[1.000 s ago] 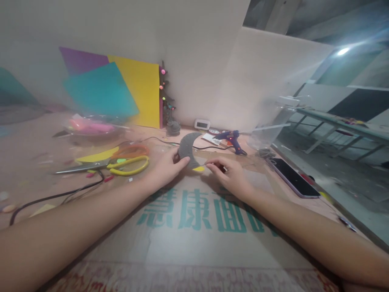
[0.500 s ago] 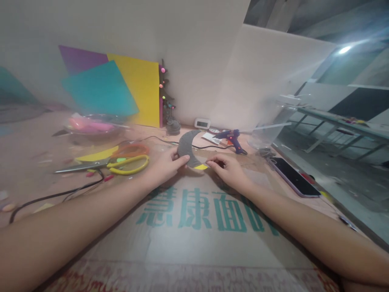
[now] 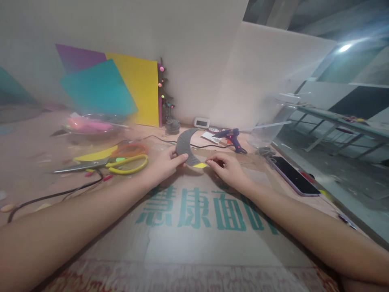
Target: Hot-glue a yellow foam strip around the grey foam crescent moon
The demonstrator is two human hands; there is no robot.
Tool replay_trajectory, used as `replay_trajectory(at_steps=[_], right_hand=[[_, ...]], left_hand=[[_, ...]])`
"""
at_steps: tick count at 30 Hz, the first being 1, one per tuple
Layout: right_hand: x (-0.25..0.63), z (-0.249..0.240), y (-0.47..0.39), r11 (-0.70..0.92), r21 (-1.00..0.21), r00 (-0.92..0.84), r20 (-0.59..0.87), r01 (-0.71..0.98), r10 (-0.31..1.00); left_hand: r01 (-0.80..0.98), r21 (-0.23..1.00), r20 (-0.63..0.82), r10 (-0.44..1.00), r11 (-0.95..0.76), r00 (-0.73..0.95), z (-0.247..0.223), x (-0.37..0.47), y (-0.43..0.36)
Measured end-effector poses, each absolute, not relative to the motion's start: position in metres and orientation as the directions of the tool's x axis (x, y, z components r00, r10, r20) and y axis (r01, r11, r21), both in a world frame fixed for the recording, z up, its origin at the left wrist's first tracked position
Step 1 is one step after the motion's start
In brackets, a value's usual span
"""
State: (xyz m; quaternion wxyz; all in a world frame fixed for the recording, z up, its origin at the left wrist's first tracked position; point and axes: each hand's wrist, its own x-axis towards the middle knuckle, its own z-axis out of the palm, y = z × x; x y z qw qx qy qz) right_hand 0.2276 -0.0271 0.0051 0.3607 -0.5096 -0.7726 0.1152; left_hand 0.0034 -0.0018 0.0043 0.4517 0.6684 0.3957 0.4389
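A grey crescent-shaped piece [image 3: 183, 145] with a ribbed surface stands tilted over the printed board, its lower tip yellow. My left hand [image 3: 170, 162] grips the crescent's left edge, thumb on the front face and fingers behind. At the yellow tip [image 3: 199, 165], the thumb and fingertips of my right hand [image 3: 223, 167] are pinched together; whether they hold the tip itself or something thin beside it is too small to tell. Behind the crescent lies a dark blue glue gun [image 3: 232, 138] with a small red light.
Yellow-handled scissors [image 3: 127, 164] and a yellow scrap [image 3: 95, 154] lie at left, near a bowl of pink pieces [image 3: 91, 125]. Coloured sheets [image 3: 133, 89] lean on the wall beside a small ornament tree [image 3: 172, 125]. A small clock [image 3: 201, 122] stands behind; a phone [image 3: 294, 176] lies right.
The crescent and both hands appear slightly further left and up, along with the whole view. The grip of each hand looks the same.
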Motion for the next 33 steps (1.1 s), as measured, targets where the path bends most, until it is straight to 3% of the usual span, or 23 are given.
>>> replay_trajectory(at_steps=[6,15,20,24,29,33], right_hand=[[0.228,0.005,-0.027,0.458,-0.556,-0.225,0.437,0.693,0.871],[0.229,0.004,-0.027,0.483,-0.555,-0.252,0.441,0.677,0.861],[0.232,0.005,-0.026,0.561,-0.508,-0.229,0.574,0.653,0.786],[0.228,0.011,-0.035,0.494,-0.657,-0.115,0.532,0.569,0.839],[0.222,0.012,-0.044,0.441,-0.810,-0.265,0.360,0.387,0.895],[0.223,0.010,-0.041,0.525,-0.697,-0.232,0.476,0.488,0.848]], left_hand=[[0.136,0.972,0.125,0.910,-0.193,0.394,0.006,0.004,-0.004],[0.146,0.974,0.085,0.880,-0.172,0.467,0.000,0.002,-0.001],[0.146,0.967,0.130,0.899,-0.208,0.419,0.002,0.002,-0.002],[0.134,0.967,0.144,0.899,-0.217,0.413,0.002,0.002,-0.002],[0.105,0.968,0.164,0.889,-0.229,0.428,0.003,0.003,-0.002],[0.114,0.970,0.152,0.901,-0.215,0.406,0.004,0.002,-0.002]])
